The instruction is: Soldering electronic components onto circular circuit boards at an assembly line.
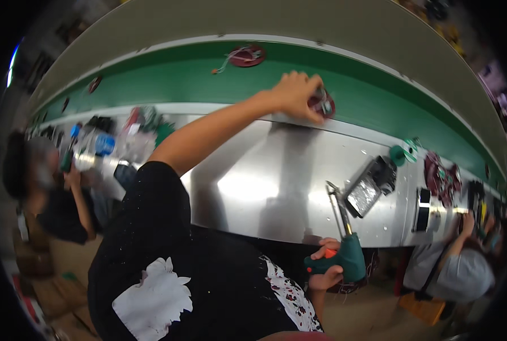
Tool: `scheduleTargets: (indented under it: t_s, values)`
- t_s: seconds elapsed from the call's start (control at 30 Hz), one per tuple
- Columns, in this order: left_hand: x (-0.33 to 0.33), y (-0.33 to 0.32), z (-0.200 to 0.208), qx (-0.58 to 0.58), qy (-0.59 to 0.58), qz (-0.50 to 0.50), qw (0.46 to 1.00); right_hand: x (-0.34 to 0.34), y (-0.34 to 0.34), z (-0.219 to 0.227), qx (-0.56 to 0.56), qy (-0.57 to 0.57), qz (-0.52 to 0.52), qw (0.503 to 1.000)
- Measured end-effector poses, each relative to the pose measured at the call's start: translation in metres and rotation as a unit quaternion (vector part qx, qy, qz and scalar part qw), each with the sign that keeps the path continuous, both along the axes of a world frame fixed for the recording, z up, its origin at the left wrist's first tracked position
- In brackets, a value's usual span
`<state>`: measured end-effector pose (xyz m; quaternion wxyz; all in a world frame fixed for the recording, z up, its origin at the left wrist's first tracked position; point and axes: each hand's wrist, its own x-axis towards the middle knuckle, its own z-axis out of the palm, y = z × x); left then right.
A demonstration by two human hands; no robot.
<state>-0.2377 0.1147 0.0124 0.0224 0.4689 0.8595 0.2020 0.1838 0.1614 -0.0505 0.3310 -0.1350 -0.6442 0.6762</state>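
My left hand [296, 95] is stretched out over the near edge of the green belt. Its thumb and fingers close on a dark red round piece [325, 105] with small pale parts on it; my fingers hide part of the piece. Low at the right, my right hand [325, 266] grips a dark green soldering gun [350, 258] with an orange trigger. The gun's metal tip points up and away, over the steel worktop [248, 187]. Beside the tip lies a black tray [362, 193] with a shiny silvery inside.
Another dark red disc [246, 55] with white wires rides farther up the green belt [191, 77]. A green spool [402, 153] and a pile of dark red pieces [441, 177] sit to the right. Co-workers sit at the left [66, 187] and right [452, 267].
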Motion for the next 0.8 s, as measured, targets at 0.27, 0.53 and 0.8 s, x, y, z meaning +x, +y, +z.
scheduleTargets:
  t_s: [0.27, 0.53, 0.8]
  values:
    - [0.202, -0.182, -0.006, 0.058, -0.011, 0.067, 0.996, -0.032, -0.013, -0.003, -0.072, -0.025, 0.096, 0.992]
    - [0.181, -0.263, -0.026, 0.218, 0.049, 0.357, 0.907, -0.059, -0.044, -0.002, -0.107, -0.043, 0.201, 0.973]
    - [0.120, -0.289, -0.053, 0.123, 0.089, 0.368, 0.917, -0.050, -0.059, 0.017, -0.101, -0.054, 0.185, 0.976]
